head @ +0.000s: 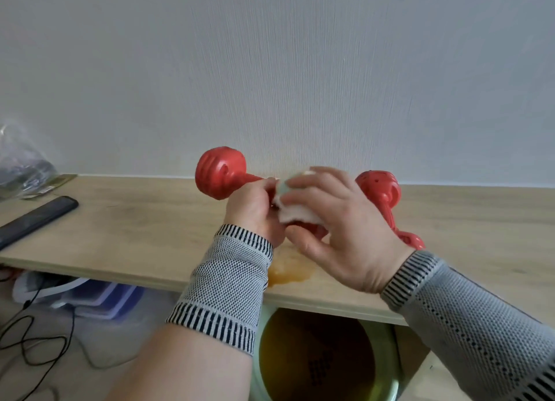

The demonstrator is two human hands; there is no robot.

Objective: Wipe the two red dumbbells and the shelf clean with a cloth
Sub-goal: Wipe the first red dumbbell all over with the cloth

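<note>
On the wooden shelf (135,220), against a pale textured wall (270,70):

Item 1. Red dumbbell (220,172), held above the shelf surface, its ribbed left head clear of both hands, its handle running right into the grip. The left hand (255,211) has fingers curled round the handle just beside that head. The dumbbell's right end is hidden behind the cloth and right hand.

Item 2. White cloth (295,212), bunched round the dumbbell's right part. The right hand (336,220) grips it from above, fingers curled over the top, thumb underneath.

Item 3. Second red dumbbell (381,190), just behind and right of the right hand, lying on the shelf at a slant, one head toward the wall, the other (413,239) nearer, partly covered by the wrist.

Item 4. Orange-brown stain (288,270) on the shelf near its front edge, below the hands.

Item 5. Grey knitted sleeves with striped cuffs, left (225,283) and right (465,310).

Item 6. Dark flat handset (39,220), far left of the shelf; clear plastic bag (21,163) behind it.

Item 7. Green basin (324,358) holding yellowish liquid, beneath the shelf.
</note>
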